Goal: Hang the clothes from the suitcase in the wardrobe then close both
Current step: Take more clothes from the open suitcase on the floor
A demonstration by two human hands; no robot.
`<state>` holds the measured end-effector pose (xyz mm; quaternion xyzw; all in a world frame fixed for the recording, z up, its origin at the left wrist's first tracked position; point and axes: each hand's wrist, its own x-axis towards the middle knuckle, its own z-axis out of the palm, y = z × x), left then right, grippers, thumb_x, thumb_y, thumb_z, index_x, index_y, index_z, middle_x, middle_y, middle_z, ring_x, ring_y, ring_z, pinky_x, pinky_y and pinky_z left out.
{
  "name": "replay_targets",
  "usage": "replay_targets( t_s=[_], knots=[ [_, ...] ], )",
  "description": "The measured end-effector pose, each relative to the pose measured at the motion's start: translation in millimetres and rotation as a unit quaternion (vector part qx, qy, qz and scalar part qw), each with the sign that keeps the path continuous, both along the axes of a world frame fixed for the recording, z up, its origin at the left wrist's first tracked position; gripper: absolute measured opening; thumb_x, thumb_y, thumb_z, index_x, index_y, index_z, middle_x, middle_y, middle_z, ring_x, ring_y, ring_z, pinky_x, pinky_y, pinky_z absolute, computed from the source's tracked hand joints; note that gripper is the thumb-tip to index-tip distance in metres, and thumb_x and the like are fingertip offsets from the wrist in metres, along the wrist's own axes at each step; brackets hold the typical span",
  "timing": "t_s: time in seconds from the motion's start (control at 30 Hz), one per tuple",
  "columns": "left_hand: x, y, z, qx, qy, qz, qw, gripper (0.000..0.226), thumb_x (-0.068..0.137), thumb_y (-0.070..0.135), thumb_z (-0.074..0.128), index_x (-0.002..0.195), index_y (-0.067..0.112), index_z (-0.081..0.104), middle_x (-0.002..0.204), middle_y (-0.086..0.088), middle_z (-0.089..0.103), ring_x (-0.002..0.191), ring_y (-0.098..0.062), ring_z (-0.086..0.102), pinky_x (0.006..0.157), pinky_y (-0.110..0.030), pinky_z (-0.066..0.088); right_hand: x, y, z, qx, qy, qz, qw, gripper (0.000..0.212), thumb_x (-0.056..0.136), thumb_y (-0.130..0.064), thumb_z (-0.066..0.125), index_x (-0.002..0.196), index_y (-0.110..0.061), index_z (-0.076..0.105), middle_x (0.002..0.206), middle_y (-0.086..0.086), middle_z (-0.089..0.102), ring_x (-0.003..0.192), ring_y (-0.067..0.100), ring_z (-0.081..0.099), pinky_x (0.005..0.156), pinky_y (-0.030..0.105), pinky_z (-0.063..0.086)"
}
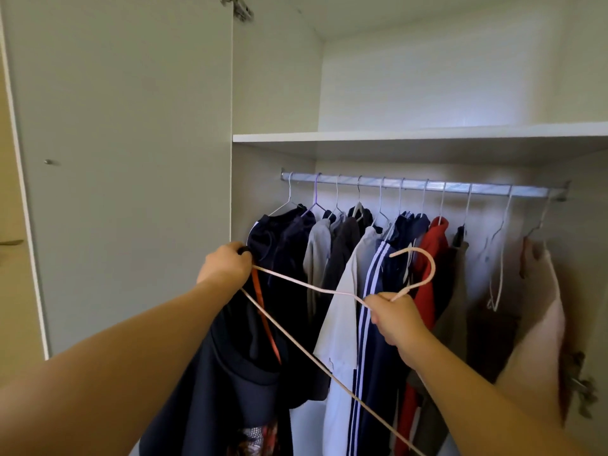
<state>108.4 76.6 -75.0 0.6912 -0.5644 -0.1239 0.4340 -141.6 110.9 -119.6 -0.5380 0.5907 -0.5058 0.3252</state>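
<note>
Two grips: left hand [227, 263] is clutching hanger [433, 268] end and garment [237, 373], right hand [394, 319] its neck. Dressing is proceeding; next likely hooking onto rail [427, 185].

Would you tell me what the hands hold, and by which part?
Left hand grips the pink hanger at its corner, with a dark garment; right hand grips its neck.

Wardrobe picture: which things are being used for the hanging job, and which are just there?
For the job:
left hand, gripping the dark garment
right hand, holding the pink hanger
rail

Just there now:
red top
striped jacket
shelf
</note>
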Motion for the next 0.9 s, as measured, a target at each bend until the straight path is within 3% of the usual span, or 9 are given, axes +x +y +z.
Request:
replay_targets(
  t_s=[0.13,0.23,0.33,0.47,0.53,0.67,0.77,0.83,0.9],
  knots=[
    [-13.5,2.9,-3.8,-0.036,-0.147,-0.011,0.988,0.025,0.094,0.02,0.041,0.106,0.016,0.063,0.096,-0.01,0.06,0.083,-0.031,0.055,0.067,-0.03,0.043,11.8,2.8,0.0,0.025,0.008,0.033,0.999,0.043,0.087,-0.013,0.051,0.047,-0.014,0.038,0.041,-0.002,0.028,0.037,0.011,0.022,0.04,0.018,0.019],
    [-32.4,6.4,-11.9,-0.043,-0.229,-0.084,0.969,0.027,0.095,0.024,0.045,0.114,0.021,0.063,0.11,-0.011,0.056,0.096,-0.033,0.057,0.079,-0.035,0.048,30.2,7.8,2.5,0.047,0.047,0.075,0.995,0.045,0.09,-0.021,0.052,0.047,-0.015,0.039,0.032,-0.01,0.031,0.039,0.011,0.028,0.044,0.021,0.023],
    [-63.2,18.0,-18.2,-0.061,-0.273,-0.179,0.943,0.025,0.094,0.029,0.051,0.114,0.024,0.065,0.107,-0.007,0.054,0.101,-0.029,0.057,0.084,-0.035,0.047,54.2,14.0,3.2,0.052,0.056,0.099,0.992,0.042,0.089,-0.017,0.051,0.048,-0.014,0.041,0.028,-0.01,0.034,0.037,0.008,0.035,0.05,0.023,0.032],
    [-89.8,31.0,-16.3,-0.066,-0.113,-0.317,0.939,0.02,0.085,0.017,0.061,0.099,0.025,0.072,0.092,0.006,0.066,0.091,-0.013,0.062,0.088,-0.035,0.049,61.8,18.3,-0.5,0.097,-0.039,0.07,0.992,0.03,0.085,-0.004,0.042,0.055,-0.011,0.042,0.028,-0.009,0.031,0.032,0.009,0.029,0.038,0.018,0.023],
    [-86.4,30.1,-11.9,-0.049,-0.081,-0.343,0.934,0.017,0.087,0.024,0.061,0.1,0.031,0.07,0.083,0.015,0.063,0.089,-0.009,0.059,0.092,-0.037,0.048,56.0,18.6,4.2,0.08,-0.075,0.052,0.993,0.03,0.086,-0.005,0.042,0.056,-0.009,0.043,0.029,-0.007,0.03,0.026,0.007,0.024,0.035,0.017,0.02],
    [-64.5,20.9,-6.6,-0.046,-0.314,-0.308,0.897,0.032,0.094,0.051,0.041,0.116,0.037,0.06,0.119,0.014,0.058,0.122,-0.009,0.041,0.109,-0.037,0.021,45.1,13.6,20.2,0.032,-0.091,0.019,0.995,0.033,0.086,-0.01,0.049,0.053,-0.007,0.047,0.027,-0.009,0.029,0.023,0.004,0.022,0.03,0.015,0.019],
    [-58.8,18.5,-8.1,-0.07,-0.323,-0.318,0.888,0.032,0.095,0.048,0.041,0.1,0.025,0.062,0.093,0.007,0.064,0.094,-0.014,0.057,0.086,-0.027,0.038,44.4,12.2,23.0,0.027,-0.096,0.003,0.995,0.029,0.08,-0.007,0.049,0.051,-0.006,0.051,0.028,-0.005,0.032,0.031,0.01,0.028,0.042,0.02,0.027],
    [-61.1,21.2,-5.1,-0.084,-0.269,-0.297,0.912,0.03,0.093,0.048,0.045,0.076,0.027,0.056,0.073,0.006,0.056,0.075,-0.013,0.053,0.066,-0.026,0.038,44.7,11.1,23.5,-0.03,-0.092,-0.021,0.995,0.03,0.081,-0.009,0.055,0.051,-0.01,0.054,0.032,-0.005,0.043,0.042,0.016,0.039,0.049,0.024,0.032],
    [-64.1,25.0,0.3,-0.103,-0.23,-0.246,0.936,0.031,0.089,0.054,0.049,0.068,0.032,0.051,0.068,0.008,0.053,0.07,-0.01,0.051,0.059,-0.026,0.037,45.9,12.8,26.5,-0.123,-0.004,-0.087,0.989,0.03,0.084,-0.02,0.061,0.055,-0.016,0.054,0.05,-0.006,0.057,0.058,0.018,0.051,0.054,0.028,0.037]
  ],
)
